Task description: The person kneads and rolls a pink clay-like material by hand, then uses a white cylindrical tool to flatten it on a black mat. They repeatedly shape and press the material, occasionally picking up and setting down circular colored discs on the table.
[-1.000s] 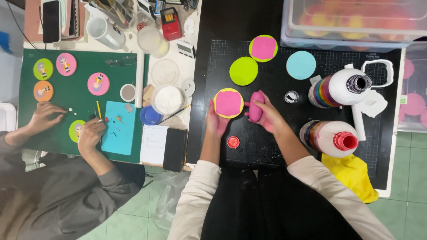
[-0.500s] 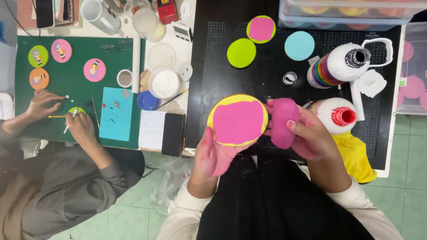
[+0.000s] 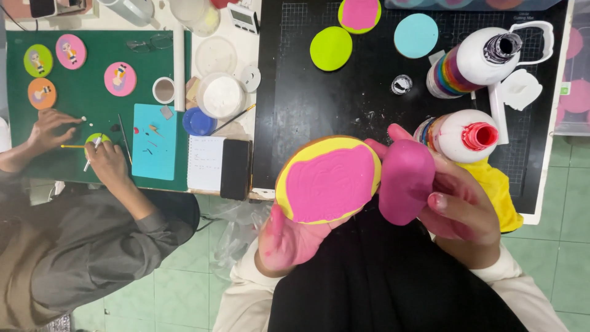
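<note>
Pink clay lump wrapped in right hand fingers.

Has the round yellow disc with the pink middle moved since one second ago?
Yes. The round yellow disc with the pink middle was over the black cutting mat; the left hand has brought it past the mat's near edge, toward the person.

On your black mat you see a lime disc, a pale blue disc and two white bottles, one with a red nozzle and one rainbow-banded. To your left, a co-worker in a grey sleeve works over a green mat that carries small painted discs and a teal sheet.
</note>
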